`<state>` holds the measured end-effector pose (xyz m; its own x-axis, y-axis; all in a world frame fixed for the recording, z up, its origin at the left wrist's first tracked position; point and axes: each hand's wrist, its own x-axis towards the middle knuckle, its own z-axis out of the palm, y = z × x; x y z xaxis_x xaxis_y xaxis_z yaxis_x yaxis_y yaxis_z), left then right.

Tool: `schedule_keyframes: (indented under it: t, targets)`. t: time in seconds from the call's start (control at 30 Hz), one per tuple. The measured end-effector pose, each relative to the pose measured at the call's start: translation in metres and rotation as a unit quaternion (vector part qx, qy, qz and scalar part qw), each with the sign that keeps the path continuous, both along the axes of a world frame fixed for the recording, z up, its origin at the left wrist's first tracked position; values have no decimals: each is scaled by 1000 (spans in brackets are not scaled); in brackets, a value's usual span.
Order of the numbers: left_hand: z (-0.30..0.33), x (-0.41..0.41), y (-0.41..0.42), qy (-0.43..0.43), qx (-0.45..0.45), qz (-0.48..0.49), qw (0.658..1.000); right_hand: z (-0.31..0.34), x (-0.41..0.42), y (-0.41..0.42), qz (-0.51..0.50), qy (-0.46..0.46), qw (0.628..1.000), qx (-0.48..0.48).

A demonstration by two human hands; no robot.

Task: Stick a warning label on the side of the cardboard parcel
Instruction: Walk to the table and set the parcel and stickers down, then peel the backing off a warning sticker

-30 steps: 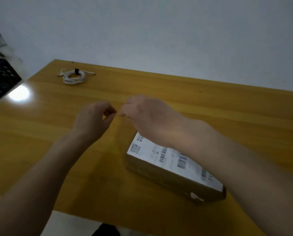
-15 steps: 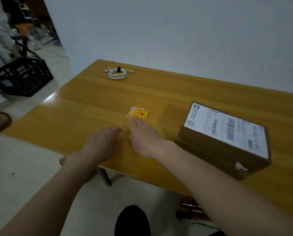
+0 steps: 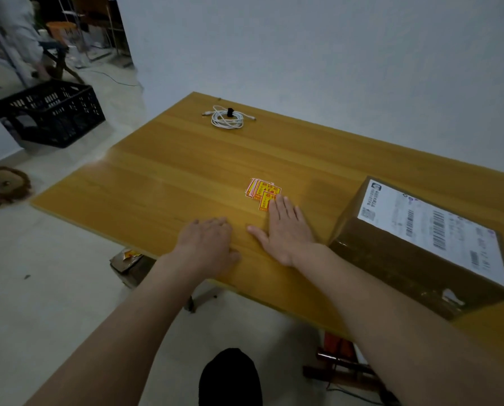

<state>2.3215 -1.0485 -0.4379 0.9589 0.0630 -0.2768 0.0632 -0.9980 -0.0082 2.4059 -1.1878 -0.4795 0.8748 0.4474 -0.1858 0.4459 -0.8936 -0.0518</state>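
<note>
A small pile of red and yellow warning labels (image 3: pixel 261 190) lies on the wooden table (image 3: pixel 163 177). My right hand (image 3: pixel 284 230) rests flat on the table, fingers spread, with its fingertips on the nearest label of the pile. My left hand (image 3: pixel 208 244) lies palm down on the table to the left, fingers loosely curled, holding nothing. The cardboard parcel (image 3: pixel 414 268) stands at the right, its brown side facing me and a white shipping sheet with barcodes on top.
A coiled white cable (image 3: pixel 226 118) lies at the table's far end. On the floor to the left are a black plastic crate (image 3: pixel 50 114) and a plush toy (image 3: pixel 4 183). A small open box (image 3: pixel 130 263) sits under the table's near edge.
The view has swung left, so the parcel now sits at the right. Both hands came down from mid-air onto the table, and my right hand slid forward onto the label pile.
</note>
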Motion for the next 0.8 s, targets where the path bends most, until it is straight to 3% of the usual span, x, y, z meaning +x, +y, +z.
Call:
schedule_keyframes:
  t: [0.13, 0.27, 0.4, 0.6, 0.73, 0.8]
  targets:
    - [-3, -4, -3, -19, -24, 20, 999, 2, -19, -13, 35, -11, 999, -6]
    - [-10, -17, -9, -111, -137, 78, 981, 7, -46, -33, 84, -13, 996, 7]
    - [-18, -34, -27, -191, -229, 68, 952, 5, -87, -58, 129, -31, 990, 40]
    - [-27, -57, -52, -226, -268, 23, 936, -18, -126, -85, 145, -172, 968, 113]
    - [-31, -73, -64, -219, -291, 28, 931, -19, -135, -95, 137, -193, 954, 182]
    - [-27, -81, -71, -214, -314, 38, 924, -3, -142, -103, 91, -127, 956, 249]
